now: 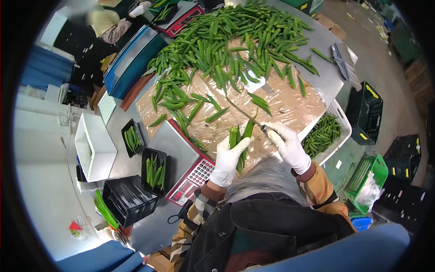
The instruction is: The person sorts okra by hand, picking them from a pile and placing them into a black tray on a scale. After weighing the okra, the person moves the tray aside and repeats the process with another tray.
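My left hand, in a white glove, is closed around a few green okra pods that stick up past the thumb. In my gloved right hand is a knife, its dark handle in the fingers and its thin blade pointing up and left over the table. Both hands are close together above the near edge of a plastic-wrapped cardboard sheet. Beyond them, a large heap of okra covers the far part of the table, with loose pods scattered nearer.
Left of my hands stands a red-framed scale. Black trays with okra and stacked black trays are beside it. A white crate of okra sits at right. A brush lies at the table's far right. Another person is top left.
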`<state>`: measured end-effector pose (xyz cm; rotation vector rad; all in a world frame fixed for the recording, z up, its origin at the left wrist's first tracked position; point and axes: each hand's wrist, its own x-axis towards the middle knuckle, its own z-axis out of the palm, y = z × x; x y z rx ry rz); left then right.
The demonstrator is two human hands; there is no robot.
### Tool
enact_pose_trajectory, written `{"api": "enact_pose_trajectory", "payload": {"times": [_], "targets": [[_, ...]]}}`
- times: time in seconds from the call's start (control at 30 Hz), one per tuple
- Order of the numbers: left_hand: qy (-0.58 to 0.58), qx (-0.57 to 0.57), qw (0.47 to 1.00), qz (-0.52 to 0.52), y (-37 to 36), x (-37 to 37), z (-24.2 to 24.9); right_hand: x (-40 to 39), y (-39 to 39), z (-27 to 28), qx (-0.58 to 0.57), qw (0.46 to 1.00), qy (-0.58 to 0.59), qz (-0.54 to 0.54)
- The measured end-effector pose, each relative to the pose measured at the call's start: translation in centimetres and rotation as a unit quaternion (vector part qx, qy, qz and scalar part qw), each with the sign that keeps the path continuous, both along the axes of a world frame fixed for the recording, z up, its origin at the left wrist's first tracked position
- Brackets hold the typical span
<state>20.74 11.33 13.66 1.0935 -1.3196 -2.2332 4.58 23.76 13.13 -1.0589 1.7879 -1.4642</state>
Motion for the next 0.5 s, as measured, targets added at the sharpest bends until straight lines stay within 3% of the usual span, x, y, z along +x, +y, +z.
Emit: {"api": "enact_pose_trajectory", "payload": {"times": [0.07,0.1,0.23,0.33,0.5], "targets": [[-0.010,0.011,1.000,-0.026,0.4,-0.4,0.7,0.2,0.8,0.9,0.017,1.000,0.015,-0.016],[-0.018,0.018,0.999,-0.037,0.6,-0.5,0.9,0.4,1.0,1.3,0.013,0.994,0.100,-0.034],[-0.037,0.052,0.993,-0.101,0.9,-0.5,1.6,0.1,2.4,1.3,0.030,0.977,0.201,-0.060],[-0.016,0.069,0.993,-0.090,1.7,-1.0,2.4,-0.2,3.3,1.7,0.020,0.961,0.264,-0.077],[0.020,0.097,0.985,-0.138,2.3,-1.3,2.2,-0.9,5.0,1.2,-0.001,0.947,0.313,-0.080]]}}
